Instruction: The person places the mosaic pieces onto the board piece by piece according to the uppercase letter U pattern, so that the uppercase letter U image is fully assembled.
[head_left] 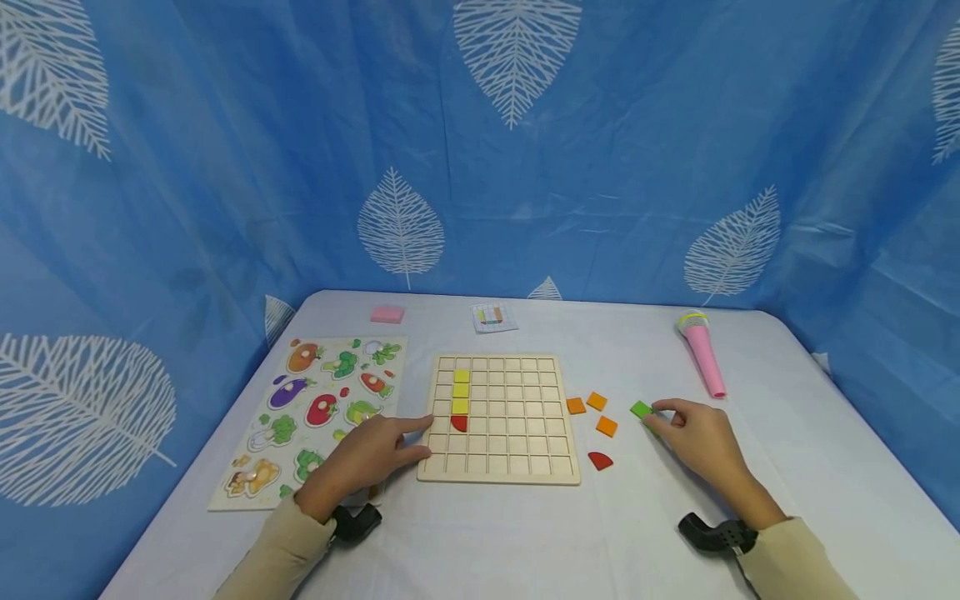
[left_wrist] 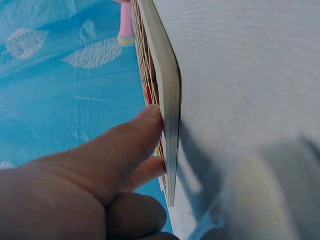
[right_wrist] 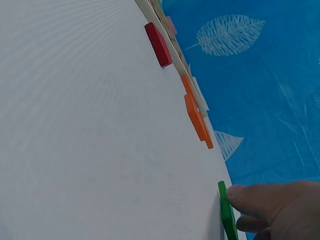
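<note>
A wooden grid board point(head_left: 498, 477) lies mid-table, with a column of yellow square tiles point(head_left: 461, 391) and a red quarter-circle piece point(head_left: 459, 423) in its cells. My left hand point(head_left: 367, 454) touches the board's left edge with thumb and forefinger extended; in the left wrist view the thumb point(left_wrist: 135, 132) presses against the board's side point(left_wrist: 171, 125). Right of the board, my right hand point(head_left: 701, 437) pinches a green square tile point(head_left: 641, 409) at its near corner. In the right wrist view the thumb point(right_wrist: 255, 197) lies against the green tile point(right_wrist: 226, 212). The other fingers are partly hidden.
Orange square tiles point(head_left: 606, 426) and a loose red quarter-circle point(head_left: 600, 461) lie between board and right hand. Left stands a vegetable puzzle board point(head_left: 258, 429). Behind are a pink block point(head_left: 387, 314), a patterned card point(head_left: 504, 324) and a pink toy microphone point(head_left: 705, 358).
</note>
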